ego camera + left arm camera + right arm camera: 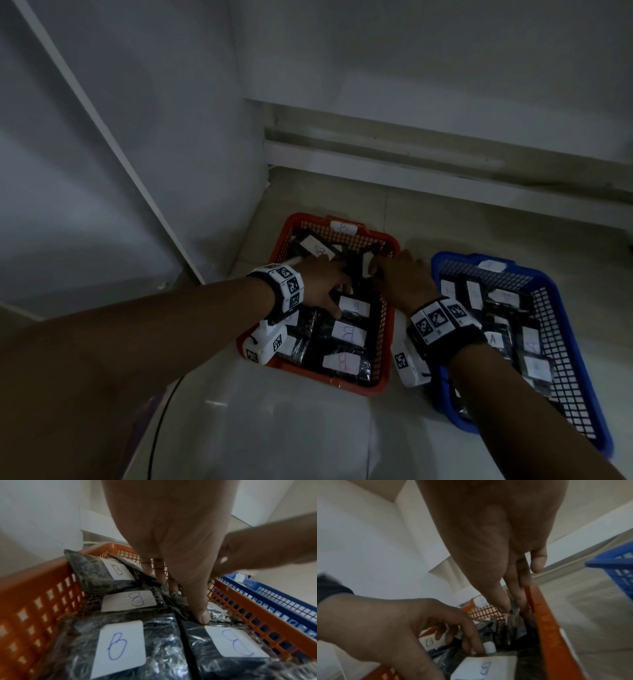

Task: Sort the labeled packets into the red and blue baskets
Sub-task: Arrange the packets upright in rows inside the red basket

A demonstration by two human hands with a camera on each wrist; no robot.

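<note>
Both hands dig into the orange-red plastic mesh basket, and the left hand hides its fingertips among the dark shiny packets. The right hand covers whatever its fingers press. The blue plastic mesh basket loses its near corner under the right forearm; several white labels there blur, letters unreadable.
</note>
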